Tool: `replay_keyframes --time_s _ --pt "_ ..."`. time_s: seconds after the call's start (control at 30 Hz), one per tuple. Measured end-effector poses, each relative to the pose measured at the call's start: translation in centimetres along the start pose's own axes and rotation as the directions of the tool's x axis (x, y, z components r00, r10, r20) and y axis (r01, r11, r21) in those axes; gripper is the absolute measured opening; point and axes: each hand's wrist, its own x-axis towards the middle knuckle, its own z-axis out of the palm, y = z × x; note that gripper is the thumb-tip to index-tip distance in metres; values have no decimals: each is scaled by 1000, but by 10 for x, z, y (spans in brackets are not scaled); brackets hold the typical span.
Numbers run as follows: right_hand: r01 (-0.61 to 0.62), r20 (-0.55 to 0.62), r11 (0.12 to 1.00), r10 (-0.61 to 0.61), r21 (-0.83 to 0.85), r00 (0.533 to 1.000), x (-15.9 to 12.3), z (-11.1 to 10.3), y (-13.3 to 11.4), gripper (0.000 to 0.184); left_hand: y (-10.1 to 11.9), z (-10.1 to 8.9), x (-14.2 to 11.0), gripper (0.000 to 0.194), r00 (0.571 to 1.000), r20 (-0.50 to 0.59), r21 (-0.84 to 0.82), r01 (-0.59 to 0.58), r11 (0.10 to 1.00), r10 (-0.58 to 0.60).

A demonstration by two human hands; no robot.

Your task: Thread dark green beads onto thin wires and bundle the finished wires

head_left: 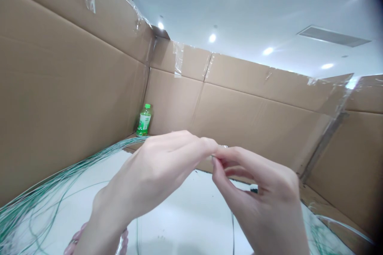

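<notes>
My left hand [161, 167] and my right hand [263, 183] meet at the fingertips in mid-view, above the white surface [182, 215]. Thumb and forefinger of the right hand are pinched together on a tiny pale-green tip of thin wire [212, 156]. The left hand, seen from its back, is closed at the same spot; most of its fingers are hidden. Below the hands run a thin green wire [137, 235] and a darker strand [233, 231]; where their upper ends go is hidden. A pink bead bracelet [78, 234] circles the left wrist.
Cardboard walls [60, 79] with clear tape surround the surface. Along the left wall lies a long bundle of green and white wires [74, 171]. A green-capped bottle [144, 121] stands in the back left corner. More wires [321, 235] lie at right. A small black-and-white object [254, 188] shows behind the right hand.
</notes>
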Motion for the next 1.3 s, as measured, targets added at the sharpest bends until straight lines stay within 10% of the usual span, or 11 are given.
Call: replay_keyframes --time_s 1.3 --pt "-32 50 997 36 -72 998 0 -4 -3 16 5 1 0 21 996 89 18 -32 999 31"
